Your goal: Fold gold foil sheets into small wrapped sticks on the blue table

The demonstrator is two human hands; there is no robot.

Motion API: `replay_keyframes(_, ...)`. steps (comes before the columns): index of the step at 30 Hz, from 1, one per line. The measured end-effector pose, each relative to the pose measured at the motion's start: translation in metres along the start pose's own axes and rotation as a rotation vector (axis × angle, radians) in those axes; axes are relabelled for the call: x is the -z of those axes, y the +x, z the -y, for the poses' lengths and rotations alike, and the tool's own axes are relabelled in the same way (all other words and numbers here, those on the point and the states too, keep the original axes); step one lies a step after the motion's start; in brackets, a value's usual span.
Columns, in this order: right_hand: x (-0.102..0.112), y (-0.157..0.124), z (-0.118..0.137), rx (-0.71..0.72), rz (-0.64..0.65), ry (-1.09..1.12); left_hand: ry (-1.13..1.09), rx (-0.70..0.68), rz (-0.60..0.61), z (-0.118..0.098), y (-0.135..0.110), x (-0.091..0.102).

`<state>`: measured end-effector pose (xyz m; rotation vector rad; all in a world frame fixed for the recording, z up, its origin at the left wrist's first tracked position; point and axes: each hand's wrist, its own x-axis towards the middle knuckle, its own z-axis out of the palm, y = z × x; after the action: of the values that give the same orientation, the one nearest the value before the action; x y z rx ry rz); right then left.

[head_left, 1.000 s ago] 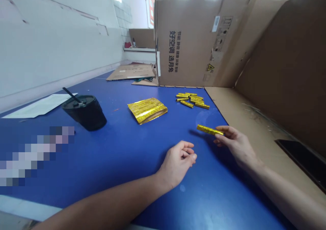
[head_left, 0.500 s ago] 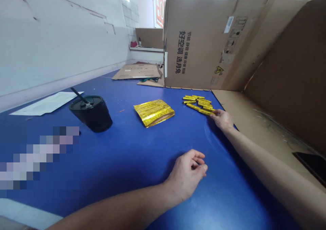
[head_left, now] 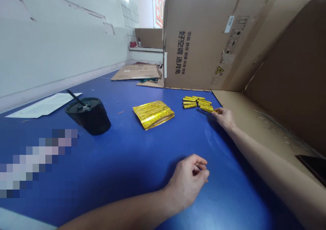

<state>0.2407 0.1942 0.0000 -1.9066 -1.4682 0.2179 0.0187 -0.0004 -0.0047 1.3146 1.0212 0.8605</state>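
My right hand [head_left: 225, 119] reaches to the far right of the table, thumb and fingers pinched on the end of a narrow gold foil strip [head_left: 208, 109]. Just beyond it lie several similar gold foil strips [head_left: 190, 102] in two loose, slanting rows. Nearer to me, my left hand [head_left: 189, 179] rests low over the blue surface. Its fingers are loosely curled, with a gap to the thumb, and nothing shows in it. A flat, shiny gold foil packet [head_left: 153, 114] lies left of the strips, touched by neither hand.
On the left stand a dark cup with a straw [head_left: 89, 116] and a white paper sheet [head_left: 44, 106]. A big cardboard box [head_left: 201, 50] rises behind the strips. Flattened cardboard [head_left: 136, 71] lies at the back of the blue table [head_left: 122, 162]. One patch at left is pixelated.
The front left strip now lies alongside the left row instead of slanting toward my right hand. My right hand has shifted slightly right, still pinching a strip. My left hand has barely moved.
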Motion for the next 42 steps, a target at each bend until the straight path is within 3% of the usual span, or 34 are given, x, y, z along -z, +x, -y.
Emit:
replay_keyframes(5,0.013,0.023,0.010,0.000,-0.042,0.103,0.034,-0.018,-0.004,0.003,0.001,-0.001)
replay_keyframes(8,0.008,0.027,0.021,0.045,-0.037,0.124,0.035,-0.024,-0.001,0.004,0.001,-0.001)
replay_keyframes(14,-0.019,-0.016,0.026,0.177,0.082,-0.072,0.046,-0.035,0.001,0.006,0.001,0.000)
replay_keyframes(19,-0.020,-0.045,0.032,0.309,0.166,-0.265,0.100,-0.040,0.016,0.003,-0.001,-0.001)
replay_keyframes(21,-0.018,-0.052,0.037,0.343,0.180,-0.328,0.195,-0.122,-0.003,-0.003,0.001,0.005)
replay_keyframes(23,-0.016,-0.060,0.041,0.380,0.194,-0.373,0.351,-0.300,-0.066,-0.011,0.006,0.019)
replay_keyframes(25,-0.015,-0.069,0.045,0.415,0.211,-0.402,0.533,-0.465,-0.203,-0.020,0.016,0.038)
replay_keyframes(27,-0.013,-0.078,0.047,0.443,0.227,-0.421,0.761,-0.532,-0.362,-0.025,0.029,0.060)
replay_keyframes(31,-0.009,-0.093,0.049,0.487,0.244,-0.442,1.151,-0.317,-0.580,-0.022,0.053,0.102)
replay_keyframes(35,-0.003,-0.106,0.048,0.522,0.240,-0.450,1.363,-0.022,-0.618,-0.010,0.062,0.131)
replay_keyframes(42,0.005,-0.121,0.044,0.557,0.237,-0.443,1.435,-0.037,-0.569,-0.006,0.059,0.142)
